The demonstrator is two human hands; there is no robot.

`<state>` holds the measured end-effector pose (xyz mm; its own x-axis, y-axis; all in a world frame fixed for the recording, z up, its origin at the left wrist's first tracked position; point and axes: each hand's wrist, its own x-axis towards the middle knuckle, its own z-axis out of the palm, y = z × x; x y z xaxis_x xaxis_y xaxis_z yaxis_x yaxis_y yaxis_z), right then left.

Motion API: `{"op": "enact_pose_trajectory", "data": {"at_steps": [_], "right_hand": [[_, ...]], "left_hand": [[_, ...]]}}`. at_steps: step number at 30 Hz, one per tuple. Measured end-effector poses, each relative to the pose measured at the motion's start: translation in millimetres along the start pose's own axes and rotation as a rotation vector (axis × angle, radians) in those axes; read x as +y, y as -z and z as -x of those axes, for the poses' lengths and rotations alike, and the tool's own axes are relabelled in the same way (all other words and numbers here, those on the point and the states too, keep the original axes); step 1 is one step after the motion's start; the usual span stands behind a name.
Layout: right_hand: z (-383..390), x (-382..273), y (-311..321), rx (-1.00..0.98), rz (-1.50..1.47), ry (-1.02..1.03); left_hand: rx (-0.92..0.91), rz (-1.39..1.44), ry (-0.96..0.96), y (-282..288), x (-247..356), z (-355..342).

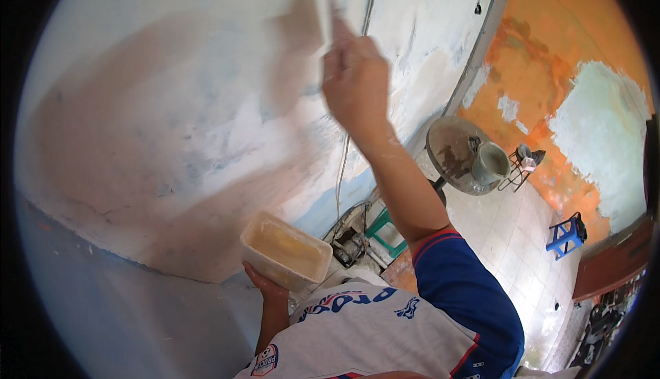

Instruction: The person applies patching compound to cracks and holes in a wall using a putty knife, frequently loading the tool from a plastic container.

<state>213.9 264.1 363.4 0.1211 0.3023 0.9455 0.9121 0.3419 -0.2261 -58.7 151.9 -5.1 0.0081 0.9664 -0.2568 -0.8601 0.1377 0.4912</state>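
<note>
Shirt point(378, 331) foremost, left fingers point(257, 276) cup a smeared cream tub point(267, 261); right fingers point(335, 67) clench a blurred tool point(319, 9).

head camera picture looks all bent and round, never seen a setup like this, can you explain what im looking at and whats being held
There is no machine here, just a person using two bare hands. The only picture comes from a wide fisheye camera on their head, looking down, so straight edges curve and the corners go black.

The right hand is raised in front of a patchy pale wall. Something thin points up from it, but blur hides whether that is a tool or a finger. Below, the left hand supports a cream rectangular tub, open at the top.

Beyond the right arm, a grey bucket sits on a round table, with an orange wall behind.
</note>
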Motion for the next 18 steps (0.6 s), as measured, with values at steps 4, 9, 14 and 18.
{"op": "enact_pose_trajectory", "data": {"at_steps": [4,9,14,18], "right_hand": [[-40.1,50.6,7.7,0.0,0.141,-0.2],[25.9,25.4,-21.3,-0.091,0.011,0.053],[-20.0,36.6,29.1,0.071,0.057,-0.103],[-56.5,81.4,-3.1,0.21,0.086,0.321]], "left_hand": [[-0.064,0.002,0.01,-0.4,-4.0,0.0],[-0.017,0.006,0.006,-6.9,-4.7,4.9],[-0.052,0.049,0.002,16.3,-13.2,6.4],[-0.077,0.054,-0.03,22.2,-20.1,11.1]]}}
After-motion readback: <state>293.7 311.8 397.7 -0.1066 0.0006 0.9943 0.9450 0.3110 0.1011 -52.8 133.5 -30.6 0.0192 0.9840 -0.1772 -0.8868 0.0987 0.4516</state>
